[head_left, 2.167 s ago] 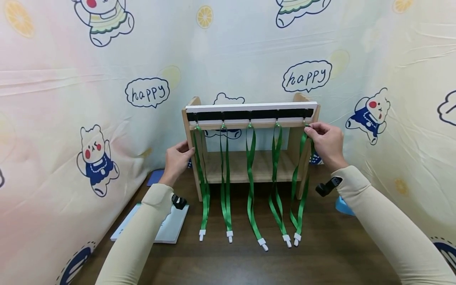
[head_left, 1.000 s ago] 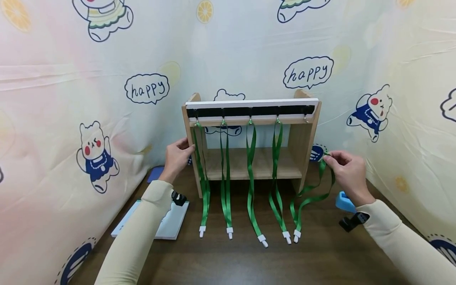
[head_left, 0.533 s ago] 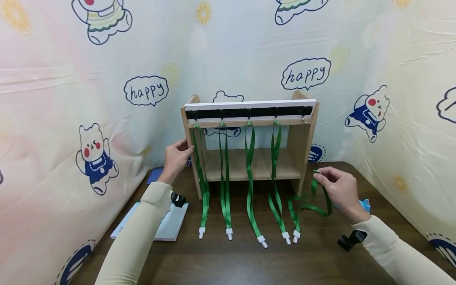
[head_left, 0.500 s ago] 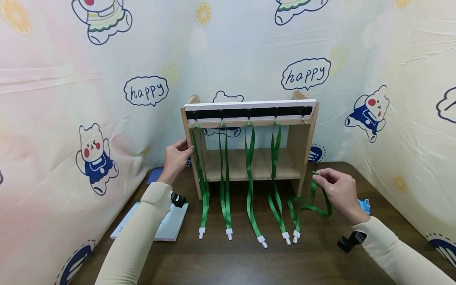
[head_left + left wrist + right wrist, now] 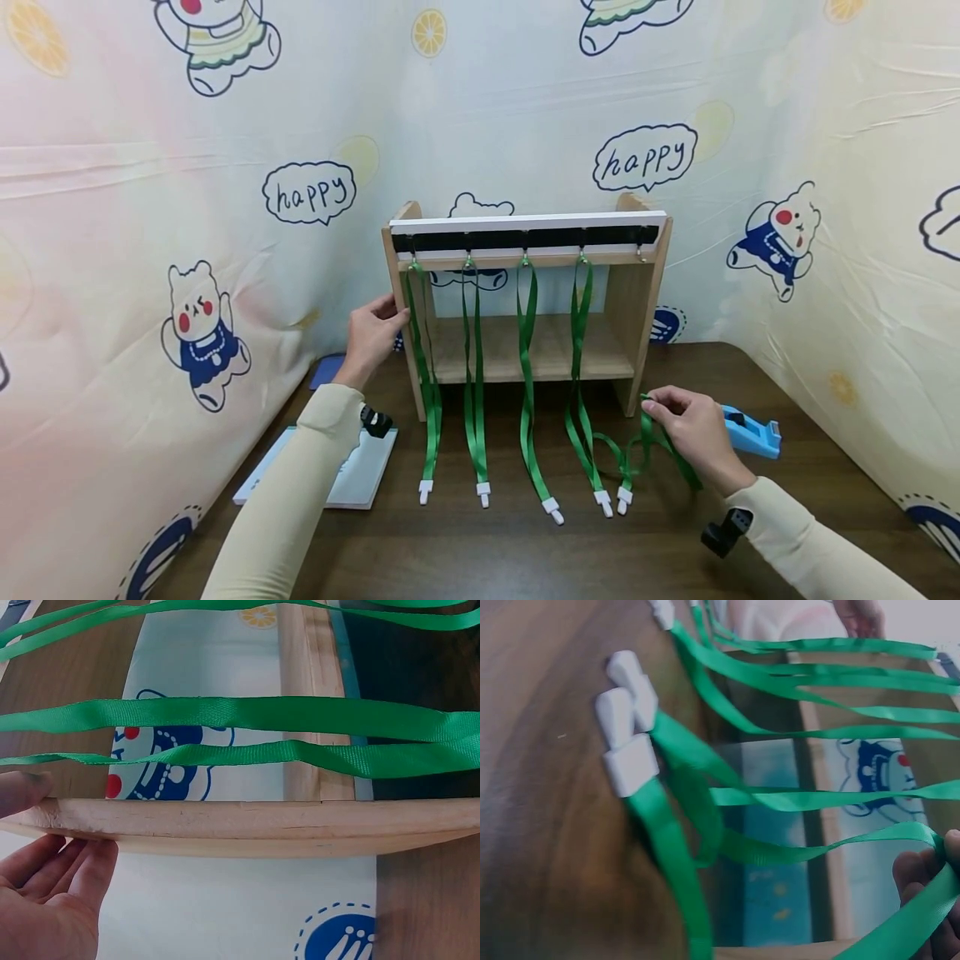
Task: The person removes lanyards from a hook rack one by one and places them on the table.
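Observation:
A small wooden rack [image 5: 634, 333] stands at the back of the table, with several green lanyards [image 5: 529, 367] hanging from metal hooks along its black-and-white front rail [image 5: 525, 240]. My left hand [image 5: 369, 340] holds the rack's left side panel [image 5: 247, 819], thumb in front and fingers behind. Low at the right, my right hand [image 5: 693, 433] pinches the top of another green lanyard [image 5: 647, 429]. That strap sags in loops, and its white clip [image 5: 624, 500] lies on the table beside the neighbouring lanyard's clip [image 5: 603, 502]. The rightmost hook [image 5: 640, 255] bears no lanyard.
Right of the right hand lies a light-blue tape dispenser [image 5: 753, 432]. A pale box or pad [image 5: 363, 475] lies at the left, partly under the left forearm, with a dark blue item [image 5: 327, 372] behind it. Printed cloth [image 5: 480, 108] surrounds the table.
My right hand has taken its lanyard off the rightmost hook, out to the right and down toward the table. The tape dispenser shows more fully. My left hand stays on the rack.

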